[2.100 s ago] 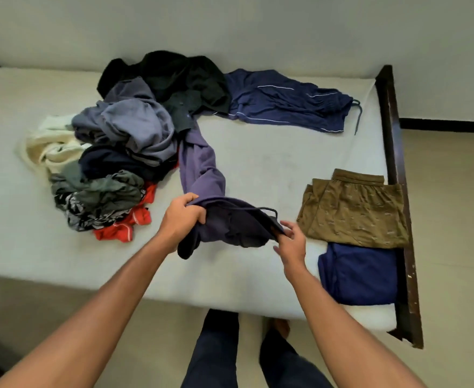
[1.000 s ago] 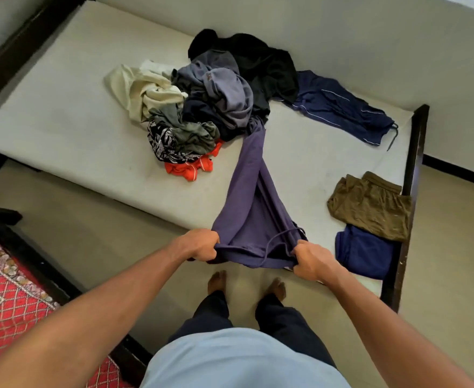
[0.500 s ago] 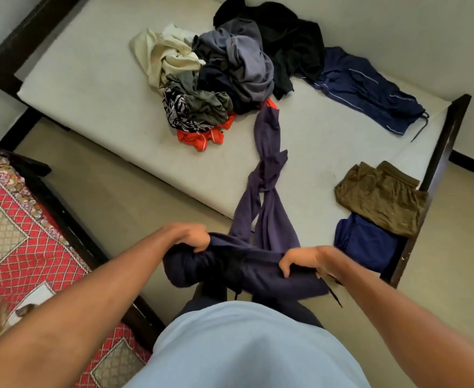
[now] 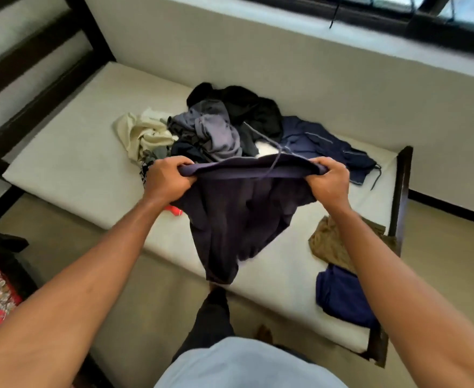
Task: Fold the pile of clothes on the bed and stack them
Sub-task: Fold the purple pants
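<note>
Trousers (image 4: 238,219) newly aloft over mattress (image 4: 70,175); window (image 4: 454,12) above

The dark purple drawstring trousers (image 4: 238,219) hang waistband-up, stretched wide, above the white mattress (image 4: 70,169); a jumbled clothes pile (image 4: 216,133) lies mid-mattress.

We count two bare hands (image 4: 166,180) (image 4: 329,182), one dark purple drawstring garment (image 4: 238,219), one jumbled heap of clothes (image 4: 216,133) and two folded cloth garments (image 4: 331,245) (image 4: 339,298)
</note>
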The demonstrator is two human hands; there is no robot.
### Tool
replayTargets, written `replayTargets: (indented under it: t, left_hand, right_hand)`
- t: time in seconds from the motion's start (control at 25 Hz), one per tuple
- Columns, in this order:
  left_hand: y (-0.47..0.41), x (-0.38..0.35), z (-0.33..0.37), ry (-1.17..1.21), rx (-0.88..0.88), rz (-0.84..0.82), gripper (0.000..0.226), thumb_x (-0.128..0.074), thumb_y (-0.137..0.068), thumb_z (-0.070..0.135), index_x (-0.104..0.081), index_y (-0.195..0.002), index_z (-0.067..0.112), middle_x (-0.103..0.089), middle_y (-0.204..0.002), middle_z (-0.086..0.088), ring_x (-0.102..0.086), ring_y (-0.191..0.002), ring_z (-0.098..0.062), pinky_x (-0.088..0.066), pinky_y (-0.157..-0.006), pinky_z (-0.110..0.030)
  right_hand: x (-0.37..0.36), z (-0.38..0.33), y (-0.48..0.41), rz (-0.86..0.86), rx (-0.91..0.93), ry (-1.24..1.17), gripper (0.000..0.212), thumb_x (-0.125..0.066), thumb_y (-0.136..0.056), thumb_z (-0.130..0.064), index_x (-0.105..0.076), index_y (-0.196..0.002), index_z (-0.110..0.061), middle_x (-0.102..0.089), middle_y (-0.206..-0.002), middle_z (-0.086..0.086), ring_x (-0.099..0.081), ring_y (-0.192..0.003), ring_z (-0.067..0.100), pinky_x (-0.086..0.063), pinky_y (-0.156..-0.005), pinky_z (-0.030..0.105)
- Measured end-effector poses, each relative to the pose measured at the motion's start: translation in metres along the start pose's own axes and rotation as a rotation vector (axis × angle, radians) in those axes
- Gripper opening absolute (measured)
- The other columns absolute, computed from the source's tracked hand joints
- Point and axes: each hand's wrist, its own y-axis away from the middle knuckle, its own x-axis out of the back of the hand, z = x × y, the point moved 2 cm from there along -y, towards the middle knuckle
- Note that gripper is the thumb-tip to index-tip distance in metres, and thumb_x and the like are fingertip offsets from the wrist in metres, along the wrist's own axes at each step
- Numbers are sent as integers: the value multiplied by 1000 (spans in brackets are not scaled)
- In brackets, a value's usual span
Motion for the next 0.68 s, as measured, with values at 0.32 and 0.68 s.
replayTargets:
  t: [0.32, 0.68]
  left_hand:
    - [-134, -40, -42, -295, -168, -587, 39, -67, -69, 21, -66, -106, 34, -72, -100, 1, -67, -96, -24, -54, -80, -37]
    - [-155, -74, -92, 813, 567, -339, 10, -63, -97, 13, -71, -97, 19, -72, -112, -12, -66, -102, -23, -51, -96, -39]
  right_hand:
    - [-63, 15, -89, 141, -224, 19, 30, -68, -76, 1, -75, -91, -24, -71, -86, -8, -67, -86, 14, -52, -80, 25]
    - [-81, 48, -107, -380, -512, -156, 43, -86, -65, 7, -75, -98, -16, -75, -94, 8, -71, -90, 24, -60, -78, 37]
